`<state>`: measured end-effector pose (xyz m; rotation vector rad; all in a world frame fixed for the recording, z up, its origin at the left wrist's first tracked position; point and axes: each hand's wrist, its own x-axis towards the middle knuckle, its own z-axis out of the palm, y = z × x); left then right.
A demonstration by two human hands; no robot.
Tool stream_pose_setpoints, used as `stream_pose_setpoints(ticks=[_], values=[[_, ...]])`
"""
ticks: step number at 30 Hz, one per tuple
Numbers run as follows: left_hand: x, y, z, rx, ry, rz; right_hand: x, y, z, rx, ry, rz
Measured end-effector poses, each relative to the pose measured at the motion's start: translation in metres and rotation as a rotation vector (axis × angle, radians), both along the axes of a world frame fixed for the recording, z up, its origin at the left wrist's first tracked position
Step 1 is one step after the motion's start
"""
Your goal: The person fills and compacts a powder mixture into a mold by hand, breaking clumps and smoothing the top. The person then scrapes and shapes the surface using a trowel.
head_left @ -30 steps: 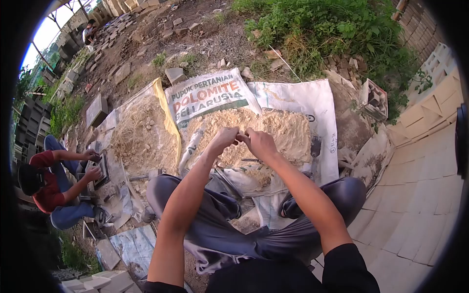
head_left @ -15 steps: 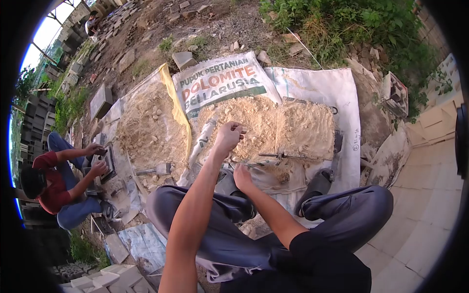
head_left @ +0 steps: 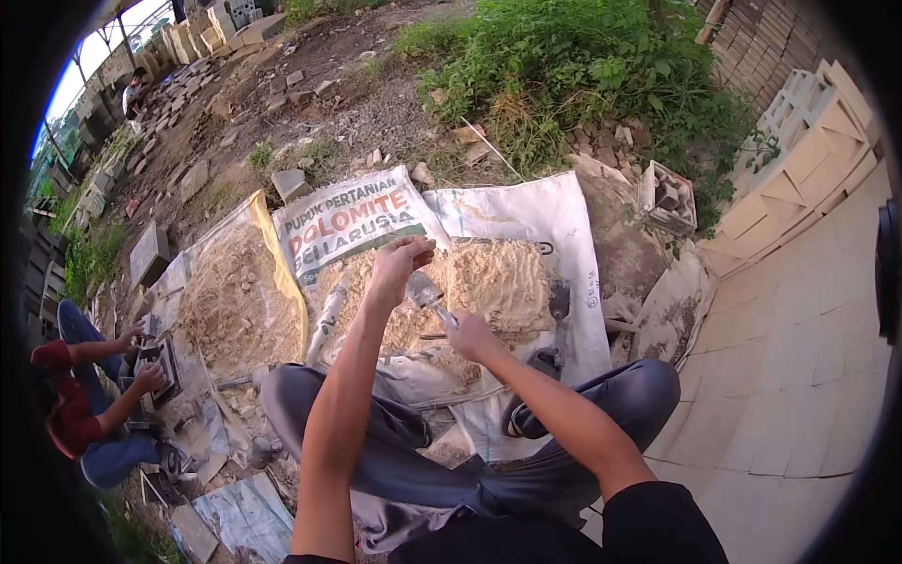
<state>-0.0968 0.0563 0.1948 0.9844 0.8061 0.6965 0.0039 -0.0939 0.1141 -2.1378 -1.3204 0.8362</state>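
My right hand (head_left: 472,336) grips the handle of a small trowel (head_left: 424,289), its metal blade pointing up and left over the pale powder. Close to the blade, my left hand (head_left: 402,264) is raised with its fingers curled and pinched together; whatever they hold, if anything, I cannot make out. Beneath both hands lies a bed of crumbly tan powder (head_left: 498,282), spread on white sacks (head_left: 575,244). A dark thin bar (head_left: 434,336) lies by the front of the powder, partly hidden by my right hand. A dark flat tool (head_left: 560,299) rests at the powder's right edge.
A second powder heap (head_left: 230,296) lies to the left, past a yellow sack edge (head_left: 282,258). At far left a co-worker (head_left: 80,399) handles a mould-like frame (head_left: 167,371). Pale blocks (head_left: 799,141) are stacked at right, near a box of rubble (head_left: 668,197).
My right hand, low near the powder before, now holds the trowel up beside my left hand. The whole view has shifted, with the sacks sliding left and down.
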Motion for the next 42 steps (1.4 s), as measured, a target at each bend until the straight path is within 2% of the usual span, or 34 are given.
stream_pose_setpoints(ticks=[3,4,5,6,7,8,10,11,12,13,15,17,19,21,23,24,25,27,29,31,32,34,37,38,39,41,42], values=[[0.021,-0.005,0.011,-0.046,-0.170,-0.014,0.042,-0.026,0.074,0.307,-0.012,-0.226],[0.029,-0.008,0.006,-0.009,-0.165,-0.034,0.052,-0.036,0.084,0.411,-0.032,-0.290],[0.033,-0.012,-0.005,0.022,-0.149,-0.050,0.063,-0.039,0.087,0.408,-0.026,-0.293],[0.038,-0.016,-0.023,0.059,-0.032,-0.086,0.074,-0.035,0.088,0.387,0.156,-0.368],[0.039,-0.024,-0.034,0.097,0.087,-0.122,0.079,-0.034,0.083,0.365,0.340,-0.439],[0.035,-0.033,-0.046,0.141,0.264,-0.152,0.080,-0.033,0.075,0.366,0.351,-0.432],[0.030,-0.041,-0.103,0.079,0.341,-0.134,0.075,-0.039,0.048,0.408,0.212,-0.585],[0.029,-0.047,-0.123,0.044,0.377,-0.120,0.072,-0.041,0.034,0.402,0.221,-0.572],[0.027,-0.055,-0.144,0.047,0.421,-0.081,0.066,-0.048,0.017,0.302,0.204,-0.627],[0.030,-0.061,-0.151,0.055,0.456,-0.046,0.063,-0.054,0.005,0.208,0.179,-0.683],[0.038,-0.069,-0.161,0.102,0.459,-0.044,0.059,-0.059,-0.012,0.228,0.151,-0.711],[0.051,-0.079,-0.168,0.131,0.463,-0.067,0.055,-0.069,-0.020,0.282,0.017,-0.634],[0.070,-0.065,-0.159,0.356,0.425,-0.064,0.070,-0.060,-0.030,0.299,0.015,-0.623],[0.091,-0.062,-0.150,0.356,0.367,-0.033,0.085,-0.052,-0.029,0.212,0.019,-0.668],[0.109,-0.060,-0.148,0.396,0.296,-0.042,0.093,-0.047,-0.035,0.244,-0.012,-0.681],[0.111,-0.060,-0.157,0.490,0.351,-0.063,0.092,-0.048,-0.033,0.241,-0.009,-0.676],[0.111,-0.059,-0.167,0.477,0.347,-0.068,0.090,-0.049,-0.033,0.233,-0.003,-0.672],[0.100,-0.066,-0.183,0.663,0.371,-0.011,0.089,-0.046,-0.048,0.223,-0.026,-0.668],[0.093,-0.068,-0.187,0.603,0.362,-0.051,0.081,-0.041,-0.062,0.239,-0.032,-0.666],[0.098,-0.068,-0.183,0.766,0.383,-0.103,0.077,-0.038,-0.062,0.239,-0.089,-0.613],[0.101,-0.068,-0.180,0.766,0.377,-0.103,0.077,-0.038,-0.060,0.240,-0.095,-0.615],[0.097,-0.075,-0.181,0.938,0.501,-0.118,0.069,-0.041,-0.059,0.318,-0.082,-0.561],[0.088,-0.075,-0.174,0.941,0.581,-0.132,0.060,-0.047,-0.048,0.219,-0.076,-0.545],[0.080,-0.077,-0.170,0.740,0.585,-0.153,0.055,-0.046,-0.047,0.223,-0.064,-0.552],[0.070,-0.083,-0.174,0.739,0.593,-0.160,0.051,-0.050,-0.051,0.244,-0.072,-0.566],[0.047,-0.094,-0.179,0.886,0.721,0.006,0.043,-0.059,-0.056,0.264,-0.074,-0.568],[0.042,-0.096,-0.184,0.836,0.727,0.006,0.042,-0.061,-0.058,0.224,-0.041,-0.540]])
